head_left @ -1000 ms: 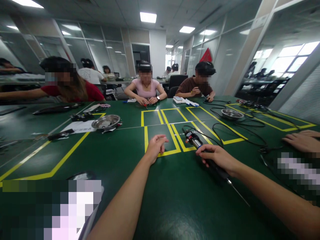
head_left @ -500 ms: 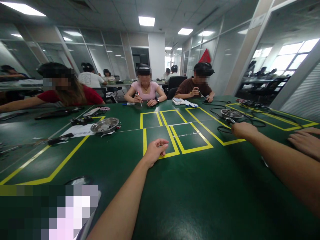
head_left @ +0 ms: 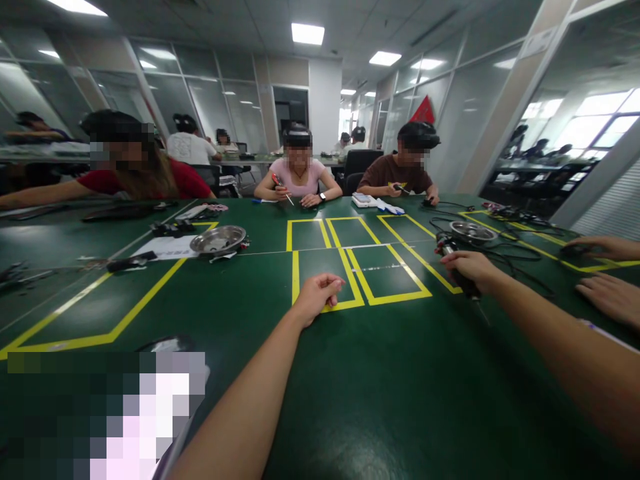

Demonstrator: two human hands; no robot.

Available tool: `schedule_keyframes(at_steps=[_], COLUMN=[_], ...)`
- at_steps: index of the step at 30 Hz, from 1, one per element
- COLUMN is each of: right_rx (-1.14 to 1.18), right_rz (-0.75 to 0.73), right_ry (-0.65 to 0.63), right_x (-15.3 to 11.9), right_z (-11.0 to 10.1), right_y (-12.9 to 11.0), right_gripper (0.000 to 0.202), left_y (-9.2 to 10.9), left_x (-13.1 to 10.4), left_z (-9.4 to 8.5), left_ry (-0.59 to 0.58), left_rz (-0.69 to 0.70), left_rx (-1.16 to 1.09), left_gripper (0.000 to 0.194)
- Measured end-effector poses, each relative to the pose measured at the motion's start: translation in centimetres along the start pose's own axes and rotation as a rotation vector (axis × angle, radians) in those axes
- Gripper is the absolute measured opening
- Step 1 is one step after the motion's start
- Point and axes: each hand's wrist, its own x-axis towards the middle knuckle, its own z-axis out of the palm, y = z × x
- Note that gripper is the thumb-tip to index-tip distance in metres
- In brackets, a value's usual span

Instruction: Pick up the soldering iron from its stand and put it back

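Head view: I see the right hand [head_left: 473, 268] wrapped over the thick dark body of a tool [head_left: 447, 245], by the near end of a long frame of yellow tape [head_left: 400, 299]. The metal end points far and left, the thin rod [head_left: 481, 311] near and right. That middle grip, I judge, balances the tool and keeps the fingers off the rod; whether the tool touches the table [head_left: 330, 393], I cannot tell.

I see the left hand [head_left: 317, 299] half curled over the near edge of another taped frame, thumb close to the fingers. Nothing shows in it, though I cannot tell whether the curl hides something small. It seems to be parked there, out of the tool's way. The tape probably marks out work spaces.

Just beyond the tool sits a bowl [head_left: 474, 231], with loose cables [head_left: 517, 255] around it; they could snag. At the right edge a neighbour's hands [head_left: 609, 300] limit room on that side, and the right forearm [head_left: 575, 347] hides part of the table. A second bowl [head_left: 219, 240] stands left, beside a paper [head_left: 173, 247]. On the far side, near two seated people [head_left: 299, 175], lie a white box [head_left: 364, 200] and a glove [head_left: 390, 207].
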Motion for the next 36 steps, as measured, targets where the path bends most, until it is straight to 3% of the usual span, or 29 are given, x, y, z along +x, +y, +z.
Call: schedule_keyframes(at_steps=[6, 9, 12, 17, 24, 36], right_rx=[0.756, 0.917, 0.931, 0.888, 0.89, 0.994], right_rz=[-0.063, -0.132, -0.148, -0.156, -0.187, -0.158], right_ry=[-0.446, -0.662, -0.776, -0.819, -0.819, -0.834], right_x=[-8.9, -13.6, -16.7, -17.9, -17.9, -17.6], right_z=[8.4, 11.8, 13.6, 13.7, 13.5, 13.6], right_y=[-3.4, -4.5, -4.6, -4.1, -4.1, -3.7], right_gripper=[0.022, 0.021, 0.02, 0.02, 0.018, 0.016], left_y=[-0.5, -0.6, -0.4, -0.5, -0.5, 0.1], left_x=[0.1, 0.3, 0.4, 0.4, 0.4, -0.1], left_z=[-0.1, 0.1, 0.3, 0.1, -0.2, -0.6], left_ry=[0.031, 0.056, 0.042, -0.006, 0.016, -0.075], left_rz=[-0.007, -0.067, -0.102, -0.07, -0.1, -0.114], left_rx=[-0.008, -0.044, -0.071, -0.091, -0.154, -0.244], left_gripper=[0.039, 0.047, 0.051, 0.04, 0.033, 0.032])
